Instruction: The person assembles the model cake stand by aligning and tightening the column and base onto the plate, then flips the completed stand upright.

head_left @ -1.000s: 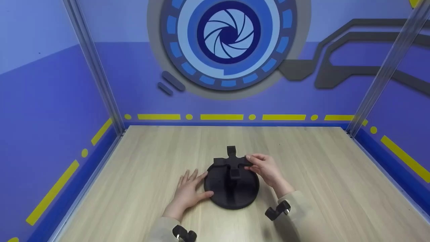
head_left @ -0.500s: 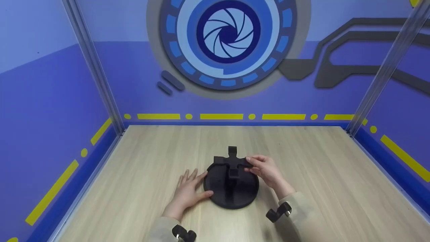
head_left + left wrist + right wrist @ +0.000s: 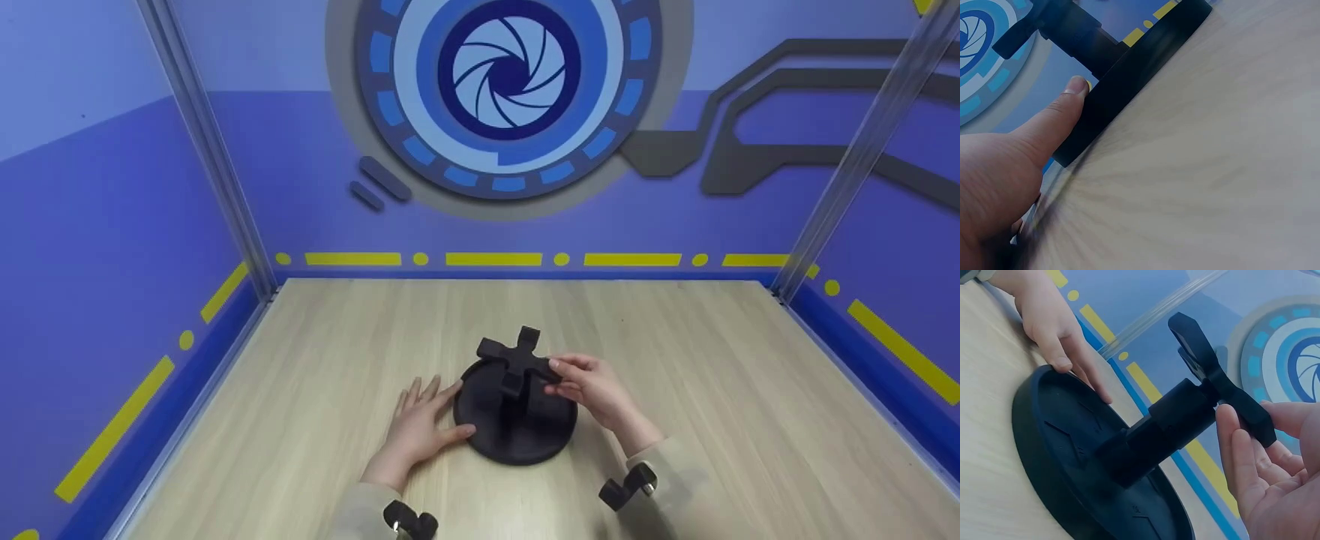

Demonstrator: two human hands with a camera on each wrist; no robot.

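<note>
A black stand with a wide round base (image 3: 540,442) is on the table, its thick post (image 3: 1176,417) topped by a four-armed cross-shaped head (image 3: 520,361). My right hand (image 3: 596,386) pinches the head's right arm between thumb and fingers; the right wrist view shows the thumb on one face and fingertips on the other. Beside the base, my left hand (image 3: 416,435) lies with fingers spread and fairly straight. Its thumb (image 3: 1064,109) presses the base's rim at the left, and the index fingertip touches the rim farther back.
Light wood-grain tabletop (image 3: 337,337) surrounds the stand. Blue printed panels (image 3: 315,187) rise at the back and both sides, with metal posts (image 3: 217,165) in the corners. A black wrist mount (image 3: 628,486) sits on each sleeve.
The cross-shaped head has turned clockwise as seen from above, and my right hand has moved slightly nearer with its arm. The left hand and the base stay in place.
</note>
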